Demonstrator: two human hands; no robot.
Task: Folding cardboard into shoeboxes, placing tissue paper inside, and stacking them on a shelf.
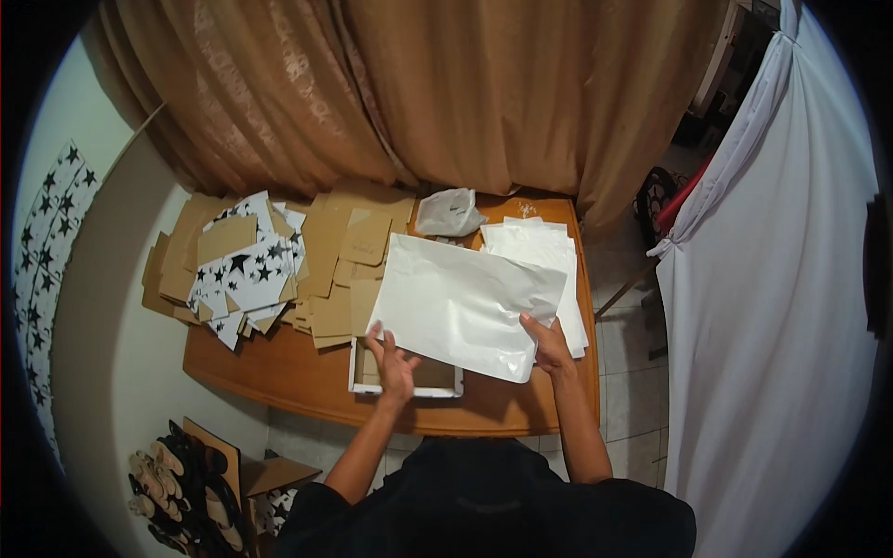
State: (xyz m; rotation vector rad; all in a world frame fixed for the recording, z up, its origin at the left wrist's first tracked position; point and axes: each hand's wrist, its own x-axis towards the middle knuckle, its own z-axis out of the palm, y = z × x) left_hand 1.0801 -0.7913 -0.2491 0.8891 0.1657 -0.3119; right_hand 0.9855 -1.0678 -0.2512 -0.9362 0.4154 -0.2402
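Holding the white mailer [456, 302] above the worktop [288, 377], over the middle and right of it, broad face up toward the camera. Running left to right along its long axis, with a slight slant from far left down to near right; ending on the right in a creased, glossy stretch. Gripped at that right end by the right hand [551, 349], closed with the thumb on top and the fingers mostly hidden beneath. Open and loose at the near-left corner, with fingers spread and thumb apart, for the left hand [394, 365]; overlapping that corner at the fingertips, without showing clearly whether pressing on it. Just below the left hand, resting on the worktop and partly covered from view, a shallow open box [435, 392]. Beyond, a stack of mailers [526, 240], a clear bag [448, 214] and piled cardboard [321, 242].
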